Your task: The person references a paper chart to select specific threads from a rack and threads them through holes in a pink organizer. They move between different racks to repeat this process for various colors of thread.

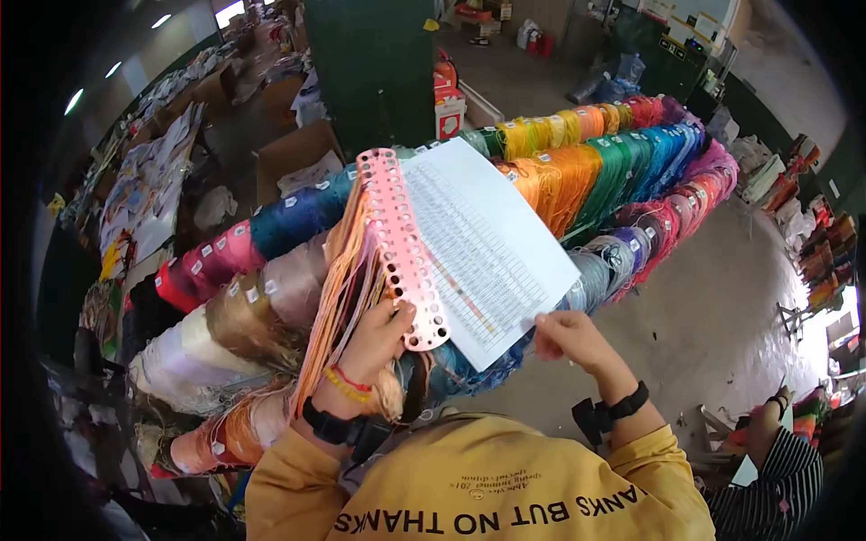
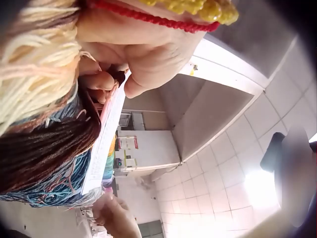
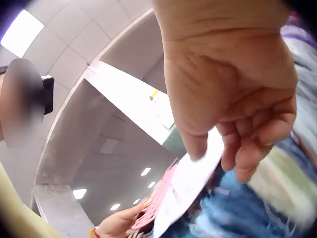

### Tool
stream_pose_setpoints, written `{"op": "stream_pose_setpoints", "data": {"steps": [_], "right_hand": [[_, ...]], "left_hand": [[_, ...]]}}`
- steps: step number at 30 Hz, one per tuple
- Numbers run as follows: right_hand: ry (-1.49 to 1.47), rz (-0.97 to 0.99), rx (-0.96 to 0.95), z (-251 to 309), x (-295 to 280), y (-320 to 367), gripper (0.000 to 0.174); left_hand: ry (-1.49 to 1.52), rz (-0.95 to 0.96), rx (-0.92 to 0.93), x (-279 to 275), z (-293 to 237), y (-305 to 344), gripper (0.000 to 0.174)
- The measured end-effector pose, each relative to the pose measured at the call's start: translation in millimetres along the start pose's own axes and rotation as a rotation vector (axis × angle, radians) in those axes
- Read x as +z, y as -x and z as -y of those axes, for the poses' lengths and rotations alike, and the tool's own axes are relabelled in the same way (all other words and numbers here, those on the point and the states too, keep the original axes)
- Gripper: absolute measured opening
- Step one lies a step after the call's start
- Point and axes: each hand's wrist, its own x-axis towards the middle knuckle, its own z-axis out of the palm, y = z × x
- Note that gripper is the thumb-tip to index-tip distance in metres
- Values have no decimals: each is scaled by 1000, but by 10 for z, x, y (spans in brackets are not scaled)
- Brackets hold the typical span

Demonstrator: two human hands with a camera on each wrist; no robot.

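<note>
My left hand (image 1: pixel 383 338) grips the lower end of a pink perforated strip (image 1: pixel 406 261), with its thumb on top. Long peach, orange and brown threads (image 1: pixel 338 279) hang from the strip's left side. Under the strip lies a white printed sheet (image 1: pixel 492 243) with rows of small text. The left wrist view shows the left hand (image 2: pixel 129 59) curled around the strip and sheet edge beside dark brown yarn (image 2: pixel 49 148). My right hand (image 1: pixel 573 338) is at the sheet's lower right edge; in the right wrist view its fingers (image 3: pixel 245 153) are loosely bent, apart from the thumb; contact is unclear.
Rows of coloured yarn skeins (image 1: pixel 550 194) with small white tags run beneath and around the sheet. Behind them stands a dark green pillar (image 1: pixel 365 81) beside a cardboard box (image 1: pixel 293 158). A seated person's striped garment (image 1: pixel 767 491) shows at lower right.
</note>
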Motion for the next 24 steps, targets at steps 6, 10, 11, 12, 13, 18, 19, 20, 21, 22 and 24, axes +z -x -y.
{"op": "stream_pose_setpoints", "data": {"steps": [6, 10, 11, 12, 13, 18, 19, 20, 21, 22, 24], "right_hand": [[142, -101, -154, 321, -710, -21, 23], [-18, -209, -367, 566, -1130, -366, 14], [-33, -198, -374, 607, -1231, -478, 14], [-29, -180, -379, 649, -1316, -580, 14], [-25, -165, -388, 702, -1400, -683, 15], [158, -236, -439, 864, -1861, -1224, 13], [167, -232, -423, 895, -1881, -1296, 15], [180, -186, -392, 919, -1895, -1358, 15], [194, -174, -411, 914, -1862, -1440, 14], [192, -116, -426, 886, -1842, -1533, 15], [287, -52, -431, 874, -1742, -1650, 16]], "left_hand": [[13, -5, 4, 15, 27, -49, 15], [-1, -48, -32, 44, -24, -38, 13], [-12, -55, -39, 55, -52, -27, 14], [-36, -78, -38, 62, -59, -27, 14], [-77, -84, -38, 37, -31, -30, 13], [-158, -162, -31, 109, -99, -42, 14], [-173, -194, -23, 132, -124, -52, 14], [-157, -185, -65, 120, -115, -46, 15], [-164, -213, -78, 148, -137, -44, 15], [-136, -202, -65, 154, -130, -43, 17], [-97, -240, -61, 144, -68, -25, 20]]}}
